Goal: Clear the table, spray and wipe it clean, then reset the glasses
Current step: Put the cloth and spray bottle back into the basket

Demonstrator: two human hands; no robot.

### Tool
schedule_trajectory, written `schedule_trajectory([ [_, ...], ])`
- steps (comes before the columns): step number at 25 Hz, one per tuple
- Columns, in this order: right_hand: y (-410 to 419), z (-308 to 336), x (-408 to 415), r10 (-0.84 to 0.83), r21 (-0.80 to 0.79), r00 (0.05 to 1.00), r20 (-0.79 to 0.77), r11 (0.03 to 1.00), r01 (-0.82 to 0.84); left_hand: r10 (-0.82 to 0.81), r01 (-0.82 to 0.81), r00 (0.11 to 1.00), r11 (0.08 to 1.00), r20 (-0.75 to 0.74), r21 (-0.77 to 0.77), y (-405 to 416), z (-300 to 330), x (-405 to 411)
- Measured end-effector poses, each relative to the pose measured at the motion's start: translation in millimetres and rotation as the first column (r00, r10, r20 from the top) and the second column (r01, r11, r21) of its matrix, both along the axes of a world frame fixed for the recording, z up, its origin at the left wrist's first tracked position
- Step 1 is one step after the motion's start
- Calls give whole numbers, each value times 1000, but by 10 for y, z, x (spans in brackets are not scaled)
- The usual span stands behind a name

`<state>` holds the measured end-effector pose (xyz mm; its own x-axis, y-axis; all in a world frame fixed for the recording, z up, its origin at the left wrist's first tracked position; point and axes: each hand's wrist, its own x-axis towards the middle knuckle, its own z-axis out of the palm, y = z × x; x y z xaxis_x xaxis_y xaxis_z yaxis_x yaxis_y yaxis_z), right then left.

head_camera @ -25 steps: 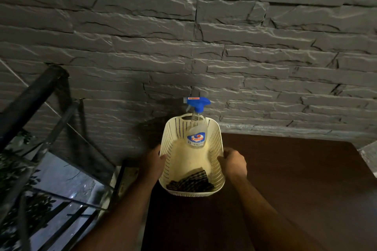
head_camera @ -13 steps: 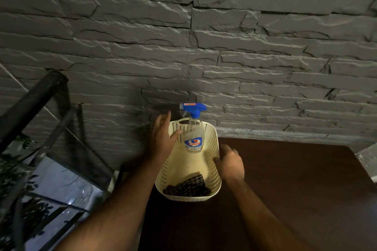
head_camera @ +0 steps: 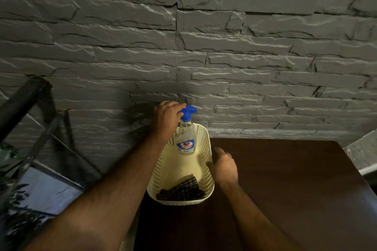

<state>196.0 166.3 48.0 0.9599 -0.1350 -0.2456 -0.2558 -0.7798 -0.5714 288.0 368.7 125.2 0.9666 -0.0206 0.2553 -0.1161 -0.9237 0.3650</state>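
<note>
A cream perforated basket stands at the far left corner of the dark brown table. Inside it, a clear spray bottle with a blue trigger head leans against the far wall, and a dark checked cloth lies at the near end. My left hand reaches over the basket's far left rim, its fingers curled round the bottle's neck just under the blue head. My right hand rests with relaxed fingers against the outside of the basket's right wall. No glasses are in view.
A grey rough stone wall rises directly behind the table. Beyond the table's left edge is a drop with a black metal railing and plant leaves. A pale ledge shows at the right.
My left hand left the basket's left side, rose along the rim and now holds the spray bottle's neck. My right hand loosened from the right rim. The basket now rests on the table.
</note>
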Motion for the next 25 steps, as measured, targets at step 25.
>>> schedule_trajectory([
  [25, -1060, 119, -1872, 556, 18, 823, 118, 827, -562, 564, -595, 804, 769, -190, -234, -1402, -581, -3939],
])
